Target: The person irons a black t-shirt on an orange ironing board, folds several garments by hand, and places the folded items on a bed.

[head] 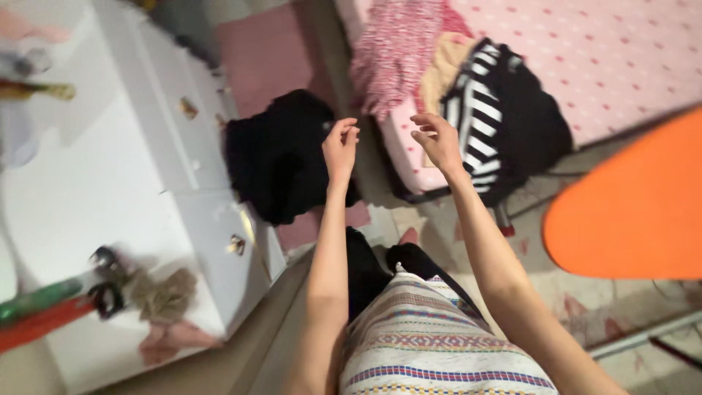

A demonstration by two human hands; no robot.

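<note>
Both arms were stretched out ahead of me, meeting near the centre of the frame. My left hand (341, 146) was raised with the fingertips pinched together, thumb against the first fingers, just at the upper right edge of the black garment (281, 157); whether a fold of that cloth sat in the pinch I could not tell, since dark fabric against dark fabric hid any edge. My right hand (437, 139) hung a little to the right, fingers loosely curled and partly apart, holding nothing that I could see. The black garment lay in a heap left of centre, slumped against the front of the white dresser (110, 197), likely because it was dropped there within reach. The dresser filled the left of the frame, its top carrying hair ties and a beige bow (164, 292) at lower left, small things kept where they could be grabbed. In the upper right the bed (607, 51), with its pink dotted cover, held a pile at its near edge: a red-and-white knit (395, 51), a tan piece, and a black-and-white striped garment (475, 110) spilling over the side, heaped as if waiting for sorting. At the right edge, the orange ironing board (636, 205) stood close by, a surface ready at standing height. My striped top (431, 344) showed at the bottom centre.
</note>
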